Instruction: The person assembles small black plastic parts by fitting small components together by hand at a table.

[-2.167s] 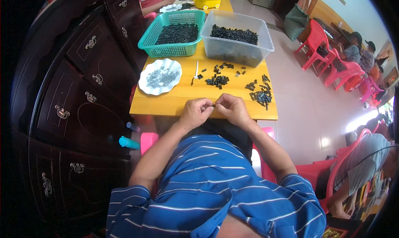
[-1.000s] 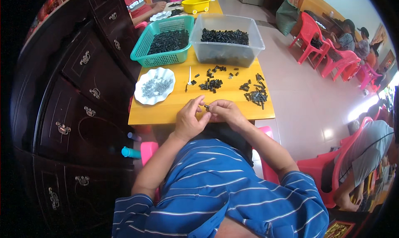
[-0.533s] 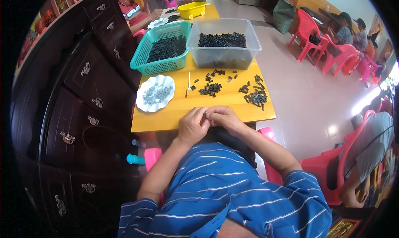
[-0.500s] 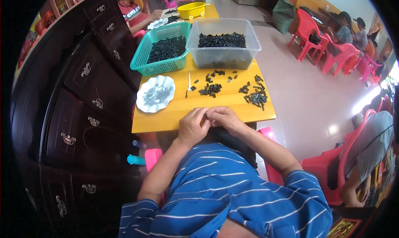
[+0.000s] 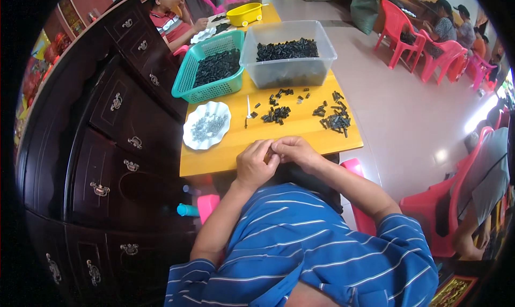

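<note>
My left hand [image 5: 256, 163] and my right hand [image 5: 296, 152] meet at the near edge of the yellow wooden table [image 5: 225, 159]. Both are closed, fingertips pinched together around something small that the fingers hide. Just beyond them lies a pile of short black tubular pieces [image 5: 276, 114], with a second pile of black pieces [image 5: 337, 122] further right. To the left of my hands, a white scalloped plate [image 5: 189, 137] holds many tiny clear pieces [image 5: 209, 126]. A thin white stick-like tool [image 5: 248, 106] lies between the plate and the nearer pile.
Farther back stand a green basket [image 5: 181, 88] and a clear plastic bin [image 5: 289, 73], both holding black pieces. A yellow tub [image 5: 244, 13] and a seated person [image 5: 171, 25] are at the far end. Dark drawers [image 5: 96, 146] line the left; pink chairs [image 5: 399, 33] stand right.
The view has shifted slightly, so the table sits a little farther right. My hands stay together at the table edge, and the dark bit glimpsed between my fingers is now hidden.
</note>
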Available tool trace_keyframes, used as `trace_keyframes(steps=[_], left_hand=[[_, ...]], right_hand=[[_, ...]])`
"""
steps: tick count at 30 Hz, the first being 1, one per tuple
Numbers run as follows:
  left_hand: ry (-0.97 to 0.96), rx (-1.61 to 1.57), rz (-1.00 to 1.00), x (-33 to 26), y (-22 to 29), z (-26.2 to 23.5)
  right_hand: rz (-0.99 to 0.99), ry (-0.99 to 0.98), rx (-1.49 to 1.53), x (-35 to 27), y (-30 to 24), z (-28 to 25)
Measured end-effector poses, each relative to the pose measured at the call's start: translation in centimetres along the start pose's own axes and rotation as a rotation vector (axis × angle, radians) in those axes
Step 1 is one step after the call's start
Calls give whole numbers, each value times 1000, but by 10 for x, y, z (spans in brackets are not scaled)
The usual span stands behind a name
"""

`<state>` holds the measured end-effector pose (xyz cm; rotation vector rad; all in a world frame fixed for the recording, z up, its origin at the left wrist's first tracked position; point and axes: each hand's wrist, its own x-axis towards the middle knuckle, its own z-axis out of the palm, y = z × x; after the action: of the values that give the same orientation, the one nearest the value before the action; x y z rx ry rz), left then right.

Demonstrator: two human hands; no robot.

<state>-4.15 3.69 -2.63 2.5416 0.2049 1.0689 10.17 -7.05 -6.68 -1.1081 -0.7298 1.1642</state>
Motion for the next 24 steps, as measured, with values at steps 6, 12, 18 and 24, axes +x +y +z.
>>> trace_keyframes(steps=[6, 12, 18, 24], left_hand=[[-2, -5, 37, 4, -2, -2], [-35, 11, 65, 4, -5, -4], [-76, 53, 120, 6, -11, -1], [-97, 48, 85, 11, -4, -4]], right_hand=[[48, 15, 90, -1, -6, 2], [43, 46, 77, -2, -6, 6], [55, 33, 48, -5, -13, 5], [11, -18, 98, 1, -7, 1]])
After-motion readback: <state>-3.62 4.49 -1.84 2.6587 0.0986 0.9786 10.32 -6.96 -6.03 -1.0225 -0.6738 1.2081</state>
